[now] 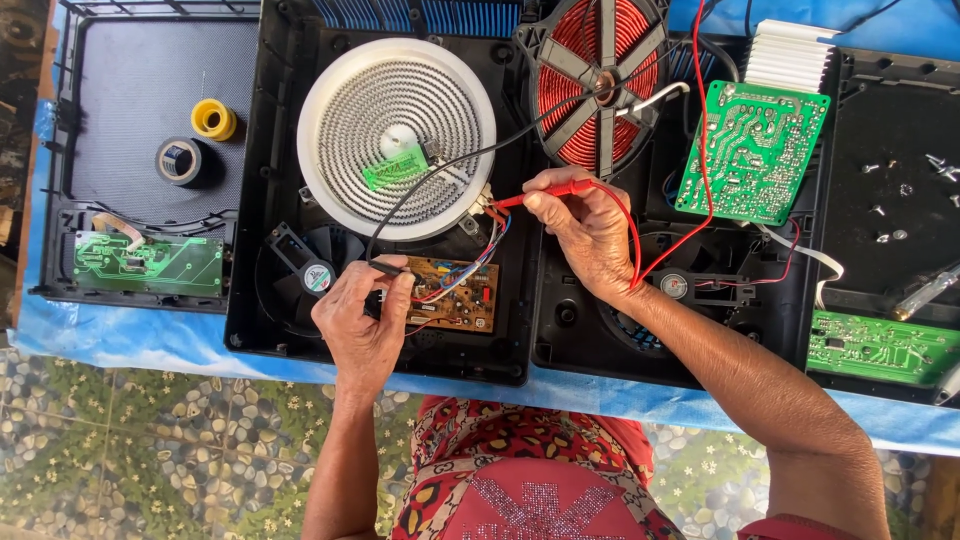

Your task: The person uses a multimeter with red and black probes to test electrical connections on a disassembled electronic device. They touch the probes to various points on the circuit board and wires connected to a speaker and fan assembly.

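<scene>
Your right hand (592, 232) pinches the red probe (545, 190), tip at the white heater's (396, 138) terminals. Your left hand (362, 318) pinches the black probe (385, 267) beside the brown board (458, 292).

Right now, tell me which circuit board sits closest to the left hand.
The small brown board, directly beside the left hand and below the white round heater. The other boards are green and lie off at the far left and right.
</scene>
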